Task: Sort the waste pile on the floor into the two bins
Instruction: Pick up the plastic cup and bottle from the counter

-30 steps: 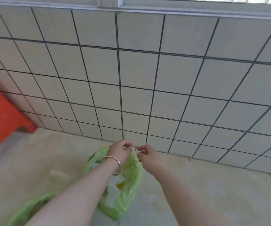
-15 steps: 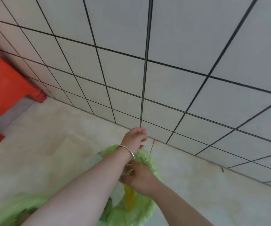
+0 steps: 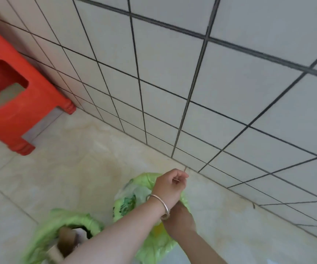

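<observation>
A: How many bins do you count?

B: Two, both lined with thin, crinkly green plastic. The near bin [image 3: 62, 235] sits at about seven o'clock on the floor [image 3: 62, 168]; the far bin [image 3: 134, 199] sits at about six o'clock, close to the wall [image 3: 230, 92].

A: What is inside them?

B: The near bin holds brown cardboard pieces [image 3: 66, 239], stiff and flat-sided; I cannot count them through the blur. The far bin holds pale, filmy plastic [image 3: 134, 191], and something yellow [image 3: 158, 228] shows low in it, shape unclear.

A: And the hands?

B: Two bare arms cross over the far bin. The left hand [image 3: 170, 184] is at the far rim, fingers curled into a loose fist, and a thin pale strand shows between thumb and fingers; whether it pinches that strand I cannot tell. One smooth, round metal bangle [image 3: 158, 205] circles that wrist. The right hand [image 3: 180, 220] lies under the left wrist, fingers down in the bag's mouth and hidden, so I cannot tell its grip.

A: Anything else?

B: One red plastic stool [image 3: 10, 103] at ten o'clock, glossy, with a rounded cut-out in its side and ribbed feet. The wall is large, square, pale tiles with dark grout. The floor is smooth cream tile, faintly marbled.
</observation>
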